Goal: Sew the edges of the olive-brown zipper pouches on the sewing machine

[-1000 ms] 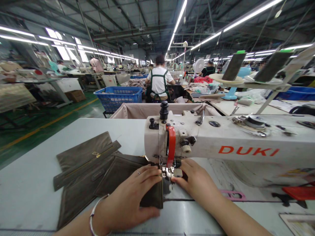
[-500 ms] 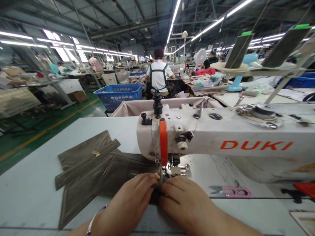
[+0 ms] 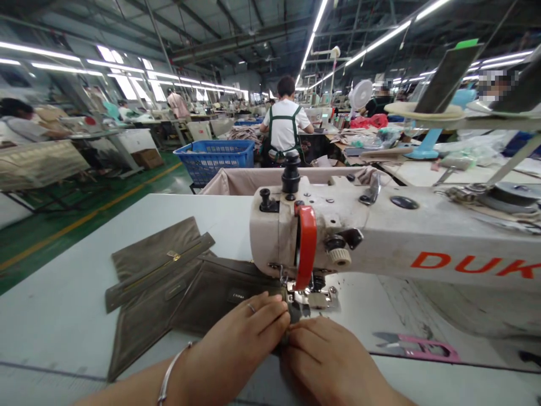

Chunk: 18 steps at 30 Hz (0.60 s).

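A dark olive fabric piece (image 3: 198,296) with a small printed label lies on the white table and runs in beside the presser foot (image 3: 291,293) of the sewing machine (image 3: 372,225). Fingers together, my left hand (image 3: 236,349) presses and grips its right end just in front of the foot; a ring and a bracelet show on this hand and wrist. Close beside it, my right hand (image 3: 333,361) curls its fingers on the near edge of the same piece. The fingertips and the gripped fabric are partly hidden. Further left lie more olive panels, one with a gold zipper (image 3: 169,259).
Pink-handled thread snips (image 3: 422,345) lie right of my right hand. Thread cones (image 3: 450,76) stand above the machine on the right. Behind the table are a fabric-lined bin (image 3: 236,180), a blue basket (image 3: 215,160) and a seated person (image 3: 287,121) facing away.
The camera has turned slightly left, so the machine and snips appear further right. My left hand has shifted a little on the fabric, and the label shows more clearly. Both hands stay at the edge.
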### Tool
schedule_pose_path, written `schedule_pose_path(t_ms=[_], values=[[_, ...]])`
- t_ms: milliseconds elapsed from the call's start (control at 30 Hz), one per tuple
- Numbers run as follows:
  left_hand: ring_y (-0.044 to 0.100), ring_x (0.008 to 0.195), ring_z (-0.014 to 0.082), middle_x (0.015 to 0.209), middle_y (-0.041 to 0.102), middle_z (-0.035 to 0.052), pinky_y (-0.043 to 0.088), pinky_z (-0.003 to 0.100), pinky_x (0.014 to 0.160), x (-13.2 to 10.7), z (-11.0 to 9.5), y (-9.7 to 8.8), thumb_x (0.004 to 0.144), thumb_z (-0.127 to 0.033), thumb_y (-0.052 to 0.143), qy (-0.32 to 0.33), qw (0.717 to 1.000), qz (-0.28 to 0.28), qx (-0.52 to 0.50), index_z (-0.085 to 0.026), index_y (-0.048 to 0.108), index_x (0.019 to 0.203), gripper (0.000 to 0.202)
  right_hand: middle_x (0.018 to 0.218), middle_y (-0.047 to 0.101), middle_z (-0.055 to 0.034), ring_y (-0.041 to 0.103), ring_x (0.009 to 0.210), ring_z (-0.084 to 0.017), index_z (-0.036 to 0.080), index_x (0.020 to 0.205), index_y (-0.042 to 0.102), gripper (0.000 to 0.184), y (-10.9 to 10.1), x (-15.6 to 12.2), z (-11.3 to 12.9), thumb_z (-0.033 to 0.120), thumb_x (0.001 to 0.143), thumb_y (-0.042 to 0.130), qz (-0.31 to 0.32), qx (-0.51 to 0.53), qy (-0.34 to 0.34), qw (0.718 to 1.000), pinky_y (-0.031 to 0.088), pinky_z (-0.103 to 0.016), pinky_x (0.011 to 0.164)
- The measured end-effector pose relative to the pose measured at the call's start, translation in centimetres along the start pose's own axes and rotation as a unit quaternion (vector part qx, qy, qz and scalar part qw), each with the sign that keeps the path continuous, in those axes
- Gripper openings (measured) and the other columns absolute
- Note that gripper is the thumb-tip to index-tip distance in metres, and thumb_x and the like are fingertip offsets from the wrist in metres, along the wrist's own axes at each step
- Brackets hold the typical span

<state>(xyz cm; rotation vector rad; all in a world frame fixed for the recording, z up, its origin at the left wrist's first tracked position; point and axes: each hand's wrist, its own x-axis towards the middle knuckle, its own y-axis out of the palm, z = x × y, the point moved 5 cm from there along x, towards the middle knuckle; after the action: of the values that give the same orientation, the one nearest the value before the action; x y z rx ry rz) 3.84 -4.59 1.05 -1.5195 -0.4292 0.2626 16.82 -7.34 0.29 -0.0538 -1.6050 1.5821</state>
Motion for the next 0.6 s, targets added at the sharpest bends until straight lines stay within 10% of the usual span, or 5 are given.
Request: schedule_pose_path(t_ms=[600], values=[[0.057, 0.118, 0.022, 0.124, 0.061, 0.011, 0.045, 0.038, 0.108, 0.9, 1.9, -1.2, 0.093, -0.002, 0.045, -0.017, 0.994, -0.09, -0.057, -0.011, 0.05, 0.126, 0.034, 0.098, 0.069, -0.0069, 0.062, 0.091, -0.023, 0.016, 0.104, 0.067, 0.024, -0.7, 0.5, -1.1, 0.011, 0.085, 0.053, -0.006, 0.042, 0.079, 0.996, 0.053, -0.038, 0.079]])
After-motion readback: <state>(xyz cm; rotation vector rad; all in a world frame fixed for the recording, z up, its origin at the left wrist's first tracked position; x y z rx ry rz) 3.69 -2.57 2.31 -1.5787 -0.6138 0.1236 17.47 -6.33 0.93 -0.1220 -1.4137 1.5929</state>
